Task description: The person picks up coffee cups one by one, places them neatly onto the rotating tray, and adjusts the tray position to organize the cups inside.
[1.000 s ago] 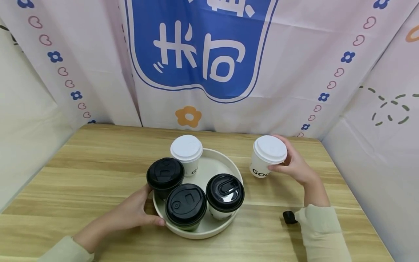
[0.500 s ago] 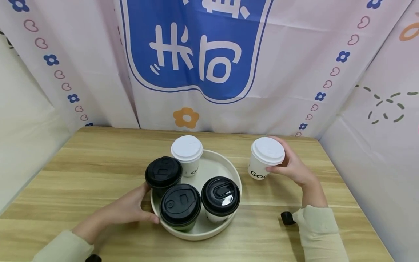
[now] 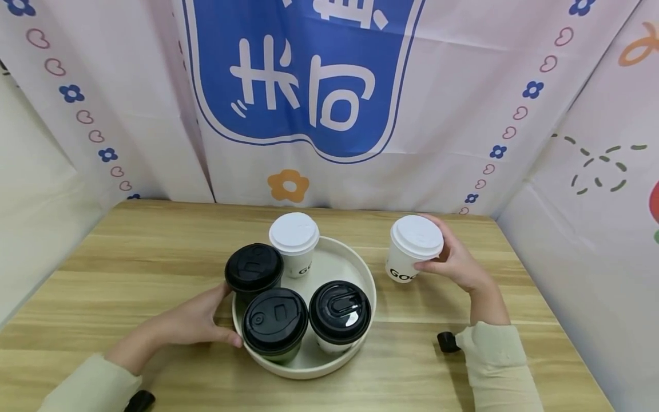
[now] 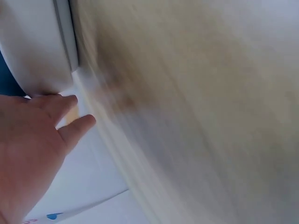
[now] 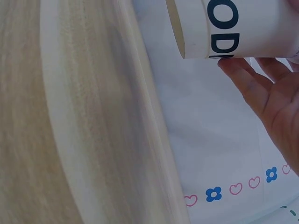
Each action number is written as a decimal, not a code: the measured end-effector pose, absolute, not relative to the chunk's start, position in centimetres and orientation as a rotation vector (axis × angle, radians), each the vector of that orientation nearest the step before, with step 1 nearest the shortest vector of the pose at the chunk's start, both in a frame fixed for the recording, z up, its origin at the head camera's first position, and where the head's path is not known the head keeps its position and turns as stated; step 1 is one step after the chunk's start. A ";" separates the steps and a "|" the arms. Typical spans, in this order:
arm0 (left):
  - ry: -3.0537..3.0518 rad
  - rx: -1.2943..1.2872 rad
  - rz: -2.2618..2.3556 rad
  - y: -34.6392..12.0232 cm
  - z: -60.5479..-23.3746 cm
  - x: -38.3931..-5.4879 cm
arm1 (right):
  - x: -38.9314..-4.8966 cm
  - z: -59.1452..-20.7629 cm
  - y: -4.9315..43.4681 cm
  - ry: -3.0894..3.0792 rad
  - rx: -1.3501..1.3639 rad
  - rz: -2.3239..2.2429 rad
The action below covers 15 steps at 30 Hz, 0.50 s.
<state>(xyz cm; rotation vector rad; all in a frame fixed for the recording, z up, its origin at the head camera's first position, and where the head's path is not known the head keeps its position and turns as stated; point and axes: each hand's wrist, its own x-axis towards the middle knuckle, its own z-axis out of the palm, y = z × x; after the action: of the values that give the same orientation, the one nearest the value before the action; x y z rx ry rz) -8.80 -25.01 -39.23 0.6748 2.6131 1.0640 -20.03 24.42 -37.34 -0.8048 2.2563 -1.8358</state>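
Observation:
A round cream tray (image 3: 337, 260) on the table carries a white-lidded paper cup (image 3: 294, 233) at the back, a black-lidded cup (image 3: 254, 266) at the left, another black-lidded cup (image 3: 275, 320) in front and a glossy black-lidded cup (image 3: 340, 312) at the right. My left hand (image 3: 190, 320) holds the tray's left side, thumb at the front rim and fingers farther back; in the left wrist view its fingers (image 4: 77, 127) look extended. Right of the tray, my right hand (image 3: 460, 263) grips a second white-lidded paper cup (image 3: 414, 246), upright. The right wrist view shows its base above the table.
The wooden table (image 3: 154, 252) runs back to a white curtain (image 3: 432, 171) with a blue printed emblem. Pale side panels (image 3: 582, 240) stand left and right. A small black object (image 3: 448, 342) sits by the right sleeve, and another (image 3: 139, 400) by the left.
The tray with its cups has turned slightly clockwise; the front cup went left and the glossy-lidded one came nearer. My left hand moved left and back with it. The right-hand cup stays nearly still.

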 end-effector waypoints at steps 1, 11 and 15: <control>2.635 0.658 1.044 -25.0 -39.1 -8.4 | -20.0 -37.4 24.4 2.255 -0.806 -1.837; 2.886 0.242 0.913 -20.5 -38.2 -2.2 | -20.0 -37.2 24.5 2.245 -0.809 -1.852; 2.907 0.072 0.816 -17.9 -38.5 -0.7 | -20.0 -37.2 24.3 2.244 -0.814 -1.845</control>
<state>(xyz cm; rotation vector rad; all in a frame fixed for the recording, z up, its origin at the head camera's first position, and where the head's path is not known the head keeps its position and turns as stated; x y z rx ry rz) -0.68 -17.89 -38.45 0.0725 2.9068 0.8161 -19.99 24.29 -37.17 -0.8144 2.2438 -1.8449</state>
